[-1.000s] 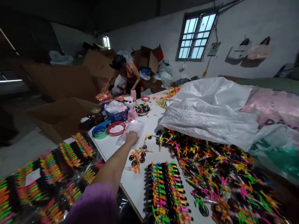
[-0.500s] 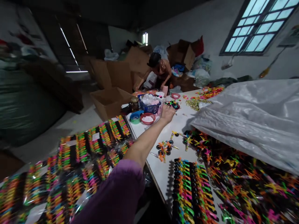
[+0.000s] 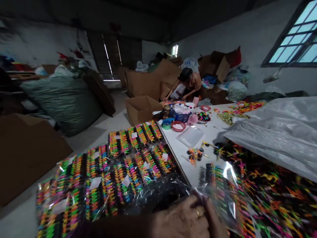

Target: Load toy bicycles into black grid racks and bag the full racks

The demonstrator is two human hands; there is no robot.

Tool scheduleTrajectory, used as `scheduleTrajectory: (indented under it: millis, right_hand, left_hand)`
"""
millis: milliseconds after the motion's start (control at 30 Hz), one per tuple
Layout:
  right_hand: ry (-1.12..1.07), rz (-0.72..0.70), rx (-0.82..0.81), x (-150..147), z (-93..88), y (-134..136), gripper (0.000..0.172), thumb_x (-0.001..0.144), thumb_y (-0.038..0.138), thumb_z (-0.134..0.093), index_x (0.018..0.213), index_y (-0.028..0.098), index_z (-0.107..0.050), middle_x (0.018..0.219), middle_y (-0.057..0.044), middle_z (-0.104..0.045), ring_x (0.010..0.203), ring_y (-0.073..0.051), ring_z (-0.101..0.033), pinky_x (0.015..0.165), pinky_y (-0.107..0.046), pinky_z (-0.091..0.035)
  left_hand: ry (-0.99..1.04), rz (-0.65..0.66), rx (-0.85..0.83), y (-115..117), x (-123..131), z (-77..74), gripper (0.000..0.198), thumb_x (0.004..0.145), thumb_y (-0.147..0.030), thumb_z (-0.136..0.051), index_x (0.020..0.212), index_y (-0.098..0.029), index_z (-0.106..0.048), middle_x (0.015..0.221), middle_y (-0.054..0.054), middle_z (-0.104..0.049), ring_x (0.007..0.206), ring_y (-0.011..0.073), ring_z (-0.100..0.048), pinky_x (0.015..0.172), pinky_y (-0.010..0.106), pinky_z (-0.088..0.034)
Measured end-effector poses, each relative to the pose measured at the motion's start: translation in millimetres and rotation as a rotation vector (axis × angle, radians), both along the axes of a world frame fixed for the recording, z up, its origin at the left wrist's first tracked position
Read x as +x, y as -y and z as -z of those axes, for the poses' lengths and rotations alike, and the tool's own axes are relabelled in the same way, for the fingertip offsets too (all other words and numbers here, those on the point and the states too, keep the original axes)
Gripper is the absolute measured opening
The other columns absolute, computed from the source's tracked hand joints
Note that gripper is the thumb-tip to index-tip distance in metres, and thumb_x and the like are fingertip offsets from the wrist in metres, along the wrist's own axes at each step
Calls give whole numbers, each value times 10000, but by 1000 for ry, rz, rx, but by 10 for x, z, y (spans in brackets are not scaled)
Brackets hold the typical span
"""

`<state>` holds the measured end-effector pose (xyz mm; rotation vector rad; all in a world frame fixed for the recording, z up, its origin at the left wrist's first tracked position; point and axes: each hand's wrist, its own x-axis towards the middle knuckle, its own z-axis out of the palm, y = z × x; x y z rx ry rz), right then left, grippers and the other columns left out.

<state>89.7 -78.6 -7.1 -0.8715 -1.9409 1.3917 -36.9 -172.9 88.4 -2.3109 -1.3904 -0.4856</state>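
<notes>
Clear plastic film filled the lower right of the view: a clear bag (image 3: 223, 195) gathered in the person's left hand (image 3: 182, 219), which came in low from the left, back upward, with a gold ring (image 3: 198, 213) on one finger. The hand was closed narrow, pinching the film at the bag's edge. Toys in pink, orange, green and yellow showed through the bag, though the plastic's glare blurred their shapes. The right hand did not show in the view, so its state could not be told.

Just left of the held bag, more packs of similar toys (image 3: 123, 172) lay side by side in film, with small white labels (image 3: 126, 180) on them. To the right and beyond stretched the white surface (image 3: 210, 138). On it, a small cluster of toys with black wheels (image 3: 194, 155) lay near a flat clear bag (image 3: 190, 136). Farther along stood a red bowl (image 3: 177, 126), a teal bowl (image 3: 166, 124), a blue basket (image 3: 180, 115) heaped with white bags, a jar (image 3: 166, 111) and a plate of toy parts (image 3: 203, 116). A white sack (image 3: 272, 132) covered the right side of the surface, over a spread of loose toys (image 3: 262, 178).

Past the far end, a co-worker (image 3: 189, 81) bent forward among cardboard boxes (image 3: 140, 109), both arms reaching down.
</notes>
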Motion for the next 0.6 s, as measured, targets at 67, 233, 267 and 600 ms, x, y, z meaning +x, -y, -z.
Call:
scheduleTrajectory:
  millis: [67, 233, 267, 600]
  right_hand:
    - [32, -14, 52, -86, -51, 47, 298, 837, 468, -487, 994, 257, -627, 1010, -43, -631, 939, -213, -588, 765, -332, -513]
    - [101, -76, 141, -228, -149, 250, 361, 788, 520, -474, 877, 224, -662, 878, -66, -667, 857, -229, -610, 750, -307, -509]
    - [115, -92, 154, -266, -171, 288, 372, 784, 525, -475, 855, 209, -658, 846, -73, -666, 815, -225, -612, 740, -305, -505]
    - [282, -210, 346, -542, -545, 354, 447, 863, 490, -329, 782, 167, -627, 741, -68, -655, 722, -199, -598, 656, -269, -450]
  left_hand:
    - [291, -189, -84, 246, 19, 133, 88, 822, -283, -559, 834, -199, -585, 888, 11, -619, 880, 139, -538, 876, 298, -416]
    - [1226, -680, -390, 587, -107, 310, 425, 672, -367, -686, 1054, -223, -571, 1016, 14, -615, 891, 159, -553, 748, 257, -453]
    - [1316, -643, -494, 609, -106, 385, 401, 643, -368, -698, 998, -212, -599, 918, -1, -631, 803, 150, -561, 679, 245, -449]
    - [1273, -636, -320, 657, -135, 647, 313, 835, -337, -407, 651, -196, -617, 663, 11, -619, 638, 146, -532, 642, 255, -399]
